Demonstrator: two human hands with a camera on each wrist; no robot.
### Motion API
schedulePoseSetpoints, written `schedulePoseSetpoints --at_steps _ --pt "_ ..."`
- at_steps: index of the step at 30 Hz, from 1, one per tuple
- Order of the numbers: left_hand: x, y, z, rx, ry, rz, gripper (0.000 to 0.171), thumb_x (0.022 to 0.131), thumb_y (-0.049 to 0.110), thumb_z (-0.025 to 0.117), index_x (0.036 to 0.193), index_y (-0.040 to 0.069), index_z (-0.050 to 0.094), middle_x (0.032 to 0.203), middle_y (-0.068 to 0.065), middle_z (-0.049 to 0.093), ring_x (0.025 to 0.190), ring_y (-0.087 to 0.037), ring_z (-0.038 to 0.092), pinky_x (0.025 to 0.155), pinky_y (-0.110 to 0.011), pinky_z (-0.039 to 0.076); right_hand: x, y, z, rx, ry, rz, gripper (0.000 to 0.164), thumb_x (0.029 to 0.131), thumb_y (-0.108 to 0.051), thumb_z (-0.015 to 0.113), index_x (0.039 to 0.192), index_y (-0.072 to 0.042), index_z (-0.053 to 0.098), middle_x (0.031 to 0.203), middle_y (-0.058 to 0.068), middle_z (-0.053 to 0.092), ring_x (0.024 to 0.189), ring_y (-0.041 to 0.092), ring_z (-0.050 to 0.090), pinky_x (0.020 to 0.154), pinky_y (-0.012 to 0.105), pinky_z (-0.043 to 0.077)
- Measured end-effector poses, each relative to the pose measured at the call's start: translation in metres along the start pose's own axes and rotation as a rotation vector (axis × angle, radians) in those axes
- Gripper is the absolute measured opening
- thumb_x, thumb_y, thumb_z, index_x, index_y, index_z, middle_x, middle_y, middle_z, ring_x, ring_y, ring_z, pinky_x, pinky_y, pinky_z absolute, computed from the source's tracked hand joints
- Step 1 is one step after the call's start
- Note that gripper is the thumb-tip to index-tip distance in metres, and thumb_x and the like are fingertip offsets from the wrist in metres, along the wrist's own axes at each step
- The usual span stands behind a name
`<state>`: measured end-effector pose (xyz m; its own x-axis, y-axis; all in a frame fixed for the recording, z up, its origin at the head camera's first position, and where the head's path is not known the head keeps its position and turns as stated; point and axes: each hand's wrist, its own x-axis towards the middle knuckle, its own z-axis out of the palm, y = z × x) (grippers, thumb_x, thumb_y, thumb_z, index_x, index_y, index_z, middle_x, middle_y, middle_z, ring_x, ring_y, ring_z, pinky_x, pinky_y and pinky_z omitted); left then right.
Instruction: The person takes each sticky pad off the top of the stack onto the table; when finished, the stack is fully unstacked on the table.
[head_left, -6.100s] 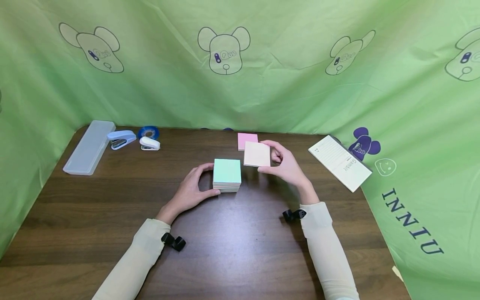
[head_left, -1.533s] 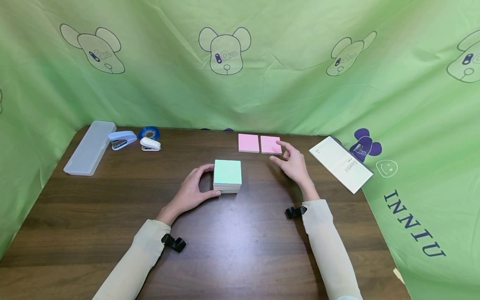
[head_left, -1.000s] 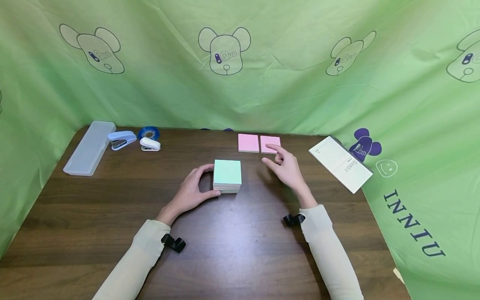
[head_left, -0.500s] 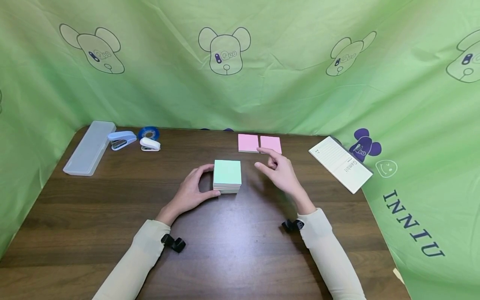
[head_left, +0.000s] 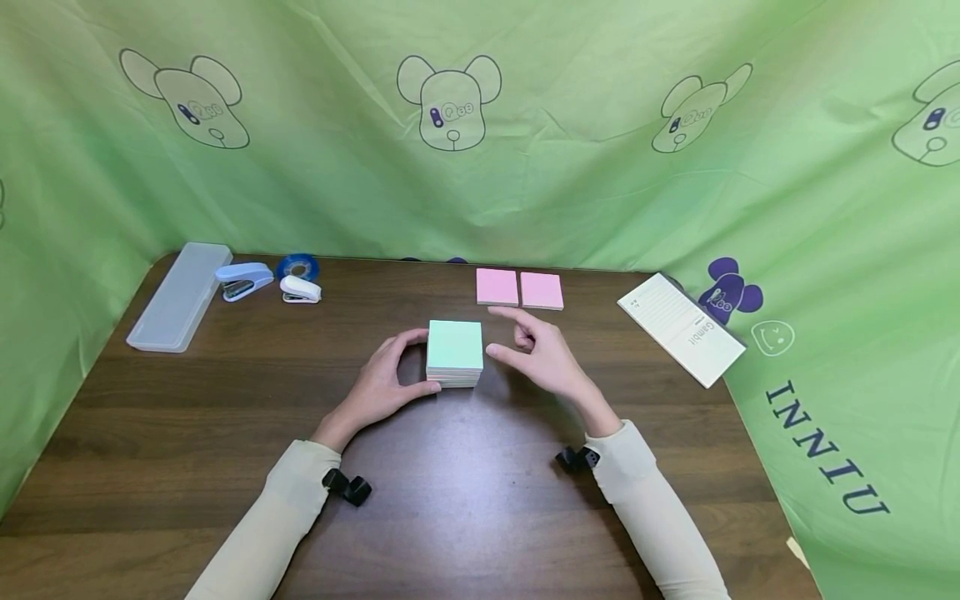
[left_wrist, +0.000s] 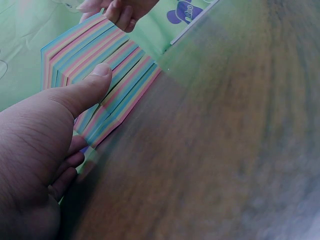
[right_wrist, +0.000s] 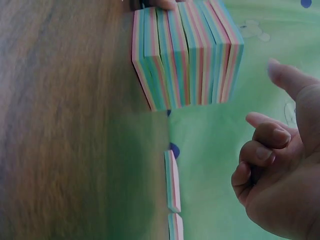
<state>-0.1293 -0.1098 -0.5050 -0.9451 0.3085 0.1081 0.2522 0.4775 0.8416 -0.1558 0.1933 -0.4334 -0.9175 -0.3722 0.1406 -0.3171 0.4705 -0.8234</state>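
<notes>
A tall stack of sticky note pads point(head_left: 454, 345), mint green on top, stands in the middle of the wooden table. Its sides show pink, yellow and blue stripes in the wrist views. My left hand point(head_left: 378, 379) grips the stack from its left, thumb point(left_wrist: 87, 90) along the near side and fingers at the far side. Just right of the stack is my right hand point(head_left: 543, 354), holding nothing. Its thumb and index finger are stretched apart toward the stack, the other fingers bent in. Two pink-topped sticky note pads, a left one point(head_left: 497, 286) and a right one point(head_left: 542, 290), lie behind it.
At the back left are a translucent pencil case point(head_left: 180, 296), a blue stapler point(head_left: 244, 279), a blue tape roll point(head_left: 297, 267) and a white stapler point(head_left: 301, 289). A notepad point(head_left: 681, 329) lies at the right edge. Green cloth point(head_left: 525, 167) hangs behind the table.
My right hand has set a pad down beside the first pink one, let go, and moved left and nearer to the stack. My left hand has stayed at the stack.
</notes>
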Motion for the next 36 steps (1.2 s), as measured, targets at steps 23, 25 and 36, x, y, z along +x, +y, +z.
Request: schedulePoseSetpoints --at_steps 23,25,36 --pt "0.001 0.002 0.000 0.011 0.002 0.009 0.090 0.090 0.033 0.096 0.164 0.014 0.049 0.161 -0.008 0.058 0.153 -0.032 0.047 0.126 -0.059 0.036 0.011 -0.006 0.023 -0.095 -0.133 -0.029 0.088 0.081 -0.033 0.101 0.156 -0.012 0.060 0.083 -0.005 0.035 0.077 0.012 0.035 0.075 0.034 0.033" --pt "0.001 0.002 0.001 0.015 0.003 0.011 0.090 0.090 0.034 0.096 0.163 0.014 0.049 0.161 -0.009 0.058 0.153 -0.033 0.047 0.126 -0.059 0.036 0.012 -0.005 0.024 -0.096 -0.126 -0.033 0.088 0.080 -0.031 0.102 0.155 -0.011 0.061 0.082 -0.005 0.035 0.076 0.012 0.034 0.074 0.034 0.033" --pt "0.001 0.001 0.000 0.013 0.000 0.012 0.089 0.090 0.032 0.096 0.163 0.013 0.049 0.161 -0.009 0.058 0.153 -0.033 0.047 0.126 -0.059 0.036 0.013 -0.003 0.029 -0.094 -0.087 -0.059 0.078 0.078 -0.028 0.103 0.146 -0.015 0.067 0.079 -0.008 0.032 0.073 0.009 0.030 0.071 0.031 0.029"
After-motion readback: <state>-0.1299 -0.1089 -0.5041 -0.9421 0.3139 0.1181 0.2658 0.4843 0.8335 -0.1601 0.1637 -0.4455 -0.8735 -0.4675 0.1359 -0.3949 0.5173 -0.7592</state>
